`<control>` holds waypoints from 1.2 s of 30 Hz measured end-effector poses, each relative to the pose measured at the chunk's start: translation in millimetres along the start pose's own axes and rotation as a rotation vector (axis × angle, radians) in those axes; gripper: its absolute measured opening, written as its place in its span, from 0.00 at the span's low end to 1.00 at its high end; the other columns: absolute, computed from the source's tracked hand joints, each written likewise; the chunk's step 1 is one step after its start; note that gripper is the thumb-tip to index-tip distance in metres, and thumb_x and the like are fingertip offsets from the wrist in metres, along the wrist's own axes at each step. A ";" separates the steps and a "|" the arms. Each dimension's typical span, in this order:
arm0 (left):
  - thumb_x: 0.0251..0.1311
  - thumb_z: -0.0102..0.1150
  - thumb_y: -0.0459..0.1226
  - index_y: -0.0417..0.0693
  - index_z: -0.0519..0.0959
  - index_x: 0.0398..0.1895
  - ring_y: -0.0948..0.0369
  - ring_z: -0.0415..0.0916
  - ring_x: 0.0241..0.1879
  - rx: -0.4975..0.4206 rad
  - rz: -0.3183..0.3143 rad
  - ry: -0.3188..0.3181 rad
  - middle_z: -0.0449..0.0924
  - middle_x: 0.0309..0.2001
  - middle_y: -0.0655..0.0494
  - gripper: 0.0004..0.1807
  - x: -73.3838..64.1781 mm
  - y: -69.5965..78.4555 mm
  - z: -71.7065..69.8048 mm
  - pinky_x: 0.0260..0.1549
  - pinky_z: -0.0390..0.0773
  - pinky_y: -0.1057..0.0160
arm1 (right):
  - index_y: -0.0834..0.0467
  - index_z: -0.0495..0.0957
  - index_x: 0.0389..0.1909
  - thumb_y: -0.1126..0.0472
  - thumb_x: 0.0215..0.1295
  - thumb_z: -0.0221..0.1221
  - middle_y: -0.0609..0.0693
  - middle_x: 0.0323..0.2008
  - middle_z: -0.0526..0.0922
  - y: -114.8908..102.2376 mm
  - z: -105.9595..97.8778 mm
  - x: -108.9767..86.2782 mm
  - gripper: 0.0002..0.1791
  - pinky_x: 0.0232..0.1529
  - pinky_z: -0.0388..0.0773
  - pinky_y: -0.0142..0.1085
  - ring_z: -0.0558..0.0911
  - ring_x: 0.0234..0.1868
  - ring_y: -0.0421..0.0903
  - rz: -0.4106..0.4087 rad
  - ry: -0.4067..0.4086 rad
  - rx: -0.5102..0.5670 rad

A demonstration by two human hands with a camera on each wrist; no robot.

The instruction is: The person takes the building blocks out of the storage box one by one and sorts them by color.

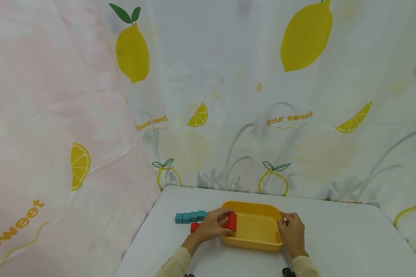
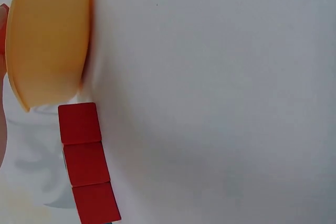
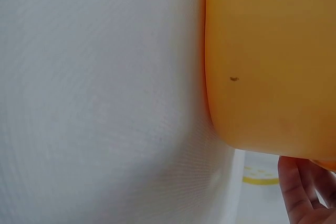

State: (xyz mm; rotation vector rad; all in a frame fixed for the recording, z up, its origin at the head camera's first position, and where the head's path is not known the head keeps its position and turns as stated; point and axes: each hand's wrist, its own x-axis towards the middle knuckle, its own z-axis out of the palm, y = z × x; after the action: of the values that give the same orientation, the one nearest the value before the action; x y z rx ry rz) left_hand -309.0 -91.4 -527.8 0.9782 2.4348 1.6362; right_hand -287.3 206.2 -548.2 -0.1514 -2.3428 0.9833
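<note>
A yellow plastic tray (image 1: 256, 227) sits on the table in front of me. My left hand (image 1: 210, 225) pinches a red block (image 1: 232, 222) between thumb and fingers, just inside the tray's left rim. At the opposite side my right hand (image 1: 292, 232) grips the tray's right rim; its fingers (image 3: 294, 187) show under the tray wall (image 3: 273, 66) in the right wrist view. Three red cubes (image 2: 84, 163) stand in a row beside the tray wall (image 2: 50, 40) in the left wrist view. In the head view, my left hand hides most of that row.
A row of several teal cubes (image 1: 190, 217) lies left of the tray, behind the red ones. The white table (image 1: 339, 238) ends at a lemon-printed curtain (image 1: 222, 154) at the back and left. Near my right sleeve is a small black object (image 1: 288, 272).
</note>
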 end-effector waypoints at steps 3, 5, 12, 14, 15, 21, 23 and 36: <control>0.49 0.75 0.36 0.41 0.73 0.61 0.61 0.76 0.56 -0.005 0.004 0.028 0.76 0.56 0.53 0.34 -4.6 -0.6 -3.6 0.52 0.75 0.64 | 0.69 0.83 0.45 0.73 0.56 0.60 0.56 0.33 0.75 -0.4 0.0 -0.1 0.15 0.24 0.70 0.29 0.72 0.28 0.47 0.002 0.003 0.004; 0.49 0.75 0.36 0.41 0.74 0.60 0.61 0.76 0.56 -0.005 0.010 0.043 0.77 0.56 0.53 0.33 -7.2 0.8 -5.8 0.52 0.76 0.63 | 0.68 0.83 0.45 0.73 0.56 0.60 0.55 0.33 0.75 0.0 0.4 -0.5 0.15 0.25 0.71 0.29 0.72 0.29 0.47 0.000 0.008 0.002; 0.46 0.76 0.31 0.37 0.74 0.58 0.55 0.77 0.56 -0.022 0.057 0.057 0.77 0.55 0.47 0.33 -16.7 2.6 -13.4 0.52 0.76 0.62 | 0.69 0.83 0.45 0.73 0.56 0.59 0.56 0.33 0.75 1.2 -0.7 -3.2 0.15 0.24 0.70 0.30 0.71 0.28 0.47 -0.028 0.004 0.023; 0.46 0.76 0.32 0.35 0.74 0.58 0.53 0.77 0.56 -0.017 0.072 0.067 0.77 0.55 0.46 0.33 -20.4 -0.4 -15.1 0.52 0.76 0.61 | 0.69 0.83 0.44 0.74 0.56 0.59 0.56 0.32 0.75 0.8 -1.7 -3.4 0.14 0.24 0.70 0.30 0.71 0.28 0.47 -0.034 0.004 0.029; 0.47 0.76 0.33 0.36 0.74 0.58 0.53 0.77 0.56 -0.013 0.076 0.074 0.77 0.55 0.46 0.33 -22.4 -2.2 -15.9 0.52 0.76 0.61 | 0.69 0.83 0.44 0.74 0.56 0.59 0.56 0.32 0.75 0.7 -2.1 -3.3 0.14 0.24 0.70 0.31 0.71 0.28 0.47 -0.035 0.005 0.030; 0.47 0.75 0.34 0.37 0.74 0.59 0.53 0.76 0.57 0.001 0.006 0.140 0.77 0.56 0.47 0.33 -38.0 1.4 -19.5 0.53 0.75 0.59 | 0.70 0.83 0.45 0.74 0.56 0.59 0.56 0.33 0.75 0.4 -3.5 -1.7 0.15 0.25 0.70 0.31 0.71 0.29 0.47 -0.029 -0.004 0.024; 0.48 0.75 0.32 0.36 0.73 0.59 0.50 0.75 0.57 0.003 -0.016 0.153 0.76 0.56 0.44 0.33 -42.4 8.5 -21.0 0.53 0.75 0.57 | 0.69 0.83 0.45 0.74 0.56 0.59 0.56 0.33 0.75 0.5 -3.7 -1.2 0.15 0.25 0.70 0.31 0.71 0.29 0.47 -0.027 -0.005 0.025; 0.45 0.73 0.24 0.30 0.69 0.61 0.42 0.72 0.59 0.003 -0.018 0.184 0.72 0.59 0.35 0.36 -57.6 12.4 -35.6 0.53 0.75 0.56 | 0.70 0.83 0.45 0.74 0.56 0.59 0.56 0.32 0.75 2.0 -3.7 -2.3 0.15 0.25 0.71 0.30 0.71 0.29 0.47 -0.044 0.007 0.028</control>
State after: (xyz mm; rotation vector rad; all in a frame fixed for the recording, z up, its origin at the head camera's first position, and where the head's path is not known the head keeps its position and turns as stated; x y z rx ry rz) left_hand -270.5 -147.7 -518.7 0.8382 2.5523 1.7913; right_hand -283.6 209.2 -548.6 -0.0919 -2.3151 0.9922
